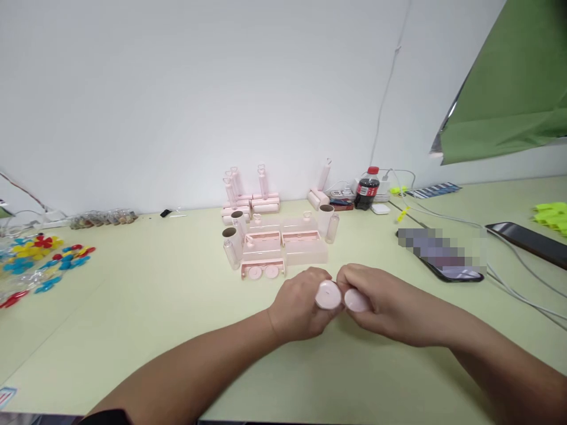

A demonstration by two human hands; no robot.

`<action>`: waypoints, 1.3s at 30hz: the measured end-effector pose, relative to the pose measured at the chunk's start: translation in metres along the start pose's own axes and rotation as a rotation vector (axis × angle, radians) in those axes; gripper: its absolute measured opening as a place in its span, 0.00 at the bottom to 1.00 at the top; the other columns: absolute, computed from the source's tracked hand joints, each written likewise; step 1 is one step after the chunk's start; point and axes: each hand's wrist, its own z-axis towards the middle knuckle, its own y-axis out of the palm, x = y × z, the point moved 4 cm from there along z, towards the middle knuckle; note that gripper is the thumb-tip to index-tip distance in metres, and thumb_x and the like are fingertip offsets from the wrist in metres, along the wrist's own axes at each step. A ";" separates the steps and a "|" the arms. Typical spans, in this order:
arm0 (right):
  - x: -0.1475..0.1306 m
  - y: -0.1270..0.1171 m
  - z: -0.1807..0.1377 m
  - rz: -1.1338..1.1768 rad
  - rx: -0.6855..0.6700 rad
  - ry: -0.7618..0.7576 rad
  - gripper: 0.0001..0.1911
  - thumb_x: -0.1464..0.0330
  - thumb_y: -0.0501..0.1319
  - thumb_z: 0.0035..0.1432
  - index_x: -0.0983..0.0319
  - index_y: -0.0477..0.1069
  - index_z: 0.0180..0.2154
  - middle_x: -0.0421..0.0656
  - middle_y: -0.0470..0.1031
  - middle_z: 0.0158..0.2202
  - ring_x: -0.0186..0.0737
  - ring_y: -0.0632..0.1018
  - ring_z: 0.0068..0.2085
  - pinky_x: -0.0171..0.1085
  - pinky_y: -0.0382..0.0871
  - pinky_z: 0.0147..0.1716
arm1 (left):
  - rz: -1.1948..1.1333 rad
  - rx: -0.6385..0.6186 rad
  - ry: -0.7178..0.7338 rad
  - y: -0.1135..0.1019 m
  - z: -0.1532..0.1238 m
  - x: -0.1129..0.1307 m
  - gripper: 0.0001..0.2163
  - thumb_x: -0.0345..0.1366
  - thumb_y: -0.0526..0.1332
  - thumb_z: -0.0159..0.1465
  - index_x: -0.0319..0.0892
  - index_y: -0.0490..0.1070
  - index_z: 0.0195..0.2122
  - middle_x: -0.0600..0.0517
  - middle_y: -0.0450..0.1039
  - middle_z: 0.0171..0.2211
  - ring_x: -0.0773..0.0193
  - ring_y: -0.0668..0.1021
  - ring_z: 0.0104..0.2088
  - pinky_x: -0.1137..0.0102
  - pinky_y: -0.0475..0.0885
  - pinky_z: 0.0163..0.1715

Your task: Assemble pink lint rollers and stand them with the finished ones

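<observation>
My left hand [299, 306] is wrapped round a pale pink cylinder-like piece [328, 295], whose round flat end faces up toward me. Close beside it, my right hand [381, 301] grips another pale pink piece with a rounded end [355, 300]. The hands meet over the near middle of the table, and the fingers hide most of both pieces. Just beyond them lie pink open-framed parts [263, 269], a clear pinkish cover [306, 254], white rolls with brown cardboard cores [326, 219] and small clear pink tubes [332, 229].
Pink rollers with upright handles [262, 184] stand along the wall. A cola bottle [367, 189], a phone [443, 260], a dark phone [529, 242] and white cables [505, 277] are on the right. Colourful plastic flower shapes [42, 251] lie on the left of the table [133, 307].
</observation>
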 end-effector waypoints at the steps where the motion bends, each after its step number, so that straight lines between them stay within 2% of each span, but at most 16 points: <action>1: 0.003 -0.003 0.002 0.017 0.025 0.025 0.05 0.73 0.58 0.54 0.58 0.63 0.32 0.38 0.70 0.30 0.36 0.69 0.29 0.34 0.62 0.28 | -0.061 0.056 -0.043 -0.005 0.000 -0.004 0.16 0.44 0.60 0.61 0.44 0.63 0.47 0.47 0.73 0.42 0.58 0.76 0.40 0.64 0.73 0.39; 3: 0.011 -0.008 0.005 0.021 0.097 0.086 0.04 0.67 0.59 0.56 0.58 0.64 0.35 0.38 0.71 0.30 0.37 0.70 0.29 0.34 0.61 0.27 | -0.146 0.174 -0.081 -0.015 0.001 -0.010 0.17 0.44 0.63 0.60 0.44 0.64 0.47 0.48 0.72 0.42 0.59 0.75 0.40 0.64 0.72 0.41; 5: 0.020 -0.012 0.007 -0.026 0.174 0.144 0.07 0.62 0.59 0.58 0.58 0.65 0.34 0.37 0.71 0.29 0.37 0.70 0.29 0.34 0.60 0.27 | -0.169 0.240 -0.076 -0.020 0.002 -0.015 0.17 0.44 0.65 0.58 0.44 0.66 0.45 0.48 0.69 0.42 0.59 0.74 0.42 0.64 0.70 0.43; 7: 0.028 -0.016 0.008 -0.093 0.231 0.202 0.09 0.59 0.59 0.59 0.57 0.64 0.34 0.37 0.71 0.28 0.38 0.70 0.29 0.34 0.59 0.27 | -0.141 0.240 -0.101 -0.021 0.003 -0.018 0.18 0.45 0.67 0.56 0.44 0.68 0.44 0.49 0.67 0.41 0.59 0.72 0.43 0.64 0.70 0.43; 9: 0.035 -0.018 0.009 -0.146 0.234 0.255 0.10 0.58 0.59 0.58 0.57 0.65 0.34 0.38 0.72 0.28 0.40 0.71 0.30 0.35 0.59 0.28 | -0.135 0.221 -0.171 -0.019 0.002 -0.020 0.20 0.45 0.67 0.56 0.44 0.67 0.46 0.49 0.66 0.40 0.60 0.72 0.40 0.66 0.70 0.39; 13: 0.042 -0.010 0.010 -0.214 0.126 0.296 0.11 0.59 0.60 0.57 0.57 0.67 0.38 0.42 0.73 0.32 0.44 0.73 0.34 0.37 0.60 0.31 | -0.199 0.183 -0.291 -0.017 0.001 -0.022 0.21 0.43 0.67 0.55 0.43 0.62 0.45 0.53 0.68 0.35 0.65 0.70 0.31 0.71 0.66 0.29; 17: 0.042 0.006 0.011 -0.255 -0.034 0.306 0.05 0.66 0.56 0.58 0.58 0.68 0.35 0.44 0.73 0.29 0.47 0.73 0.36 0.37 0.58 0.29 | -0.238 0.150 -0.326 -0.016 0.002 -0.026 0.20 0.44 0.69 0.53 0.44 0.62 0.40 0.56 0.67 0.30 0.67 0.69 0.28 0.72 0.63 0.27; 19: 0.045 0.012 0.011 -0.269 -0.111 0.343 0.07 0.68 0.56 0.56 0.58 0.70 0.37 0.44 0.73 0.25 0.51 0.73 0.38 0.36 0.56 0.27 | -0.295 0.173 -0.351 -0.017 0.002 -0.031 0.22 0.45 0.70 0.52 0.44 0.61 0.40 0.57 0.66 0.29 0.67 0.69 0.28 0.73 0.63 0.26; 21: 0.049 0.015 0.010 -0.251 -0.155 0.384 0.14 0.68 0.58 0.53 0.58 0.71 0.43 0.44 0.73 0.24 0.53 0.74 0.40 0.36 0.56 0.26 | -0.373 0.224 -0.373 -0.017 0.002 -0.036 0.23 0.45 0.71 0.51 0.45 0.60 0.40 0.57 0.66 0.31 0.68 0.69 0.29 0.73 0.64 0.27; 24: 0.054 0.013 0.012 -0.125 -0.130 0.395 0.29 0.63 0.62 0.51 0.58 0.67 0.56 0.45 0.77 0.31 0.53 0.74 0.42 0.38 0.61 0.31 | -0.523 0.299 -0.412 -0.017 0.002 -0.043 0.25 0.44 0.72 0.50 0.45 0.57 0.40 0.57 0.65 0.32 0.69 0.70 0.30 0.74 0.67 0.27; 25: 0.054 0.012 0.013 -0.063 -0.114 0.379 0.31 0.61 0.62 0.52 0.57 0.65 0.58 0.45 0.77 0.35 0.52 0.74 0.42 0.38 0.62 0.32 | -0.576 0.318 -0.427 -0.017 0.003 -0.044 0.26 0.43 0.72 0.50 0.46 0.56 0.40 0.58 0.65 0.32 0.69 0.71 0.29 0.74 0.68 0.27; 28: 0.052 0.008 0.016 0.130 -0.101 0.297 0.26 0.58 0.61 0.56 0.56 0.68 0.56 0.43 0.77 0.37 0.45 0.74 0.37 0.38 0.64 0.34 | -0.757 0.369 -0.480 -0.016 0.005 -0.044 0.27 0.44 0.72 0.50 0.47 0.53 0.40 0.58 0.65 0.32 0.68 0.74 0.30 0.72 0.73 0.26; 32: 0.048 0.002 0.018 0.383 -0.039 0.210 0.25 0.57 0.59 0.59 0.58 0.68 0.57 0.43 0.75 0.36 0.41 0.73 0.35 0.37 0.65 0.34 | -0.951 0.394 -0.587 -0.015 0.007 -0.040 0.27 0.48 0.69 0.53 0.46 0.51 0.40 0.55 0.68 0.34 0.60 0.79 0.33 0.68 0.78 0.20; 36: 0.052 -0.001 0.017 0.585 -0.019 0.232 0.27 0.55 0.58 0.61 0.61 0.69 0.57 0.44 0.74 0.35 0.39 0.73 0.34 0.37 0.67 0.33 | -1.017 0.419 -0.618 -0.015 0.007 -0.037 0.27 0.49 0.69 0.53 0.45 0.52 0.40 0.53 0.69 0.36 0.56 0.81 0.33 0.69 0.78 0.18; 39: 0.054 0.000 0.017 0.632 -0.021 0.254 0.24 0.57 0.58 0.61 0.62 0.71 0.55 0.43 0.74 0.32 0.38 0.73 0.32 0.36 0.67 0.33 | -1.033 0.430 -0.623 -0.015 0.007 -0.039 0.27 0.48 0.70 0.52 0.44 0.52 0.40 0.55 0.70 0.35 0.58 0.82 0.32 0.69 0.78 0.19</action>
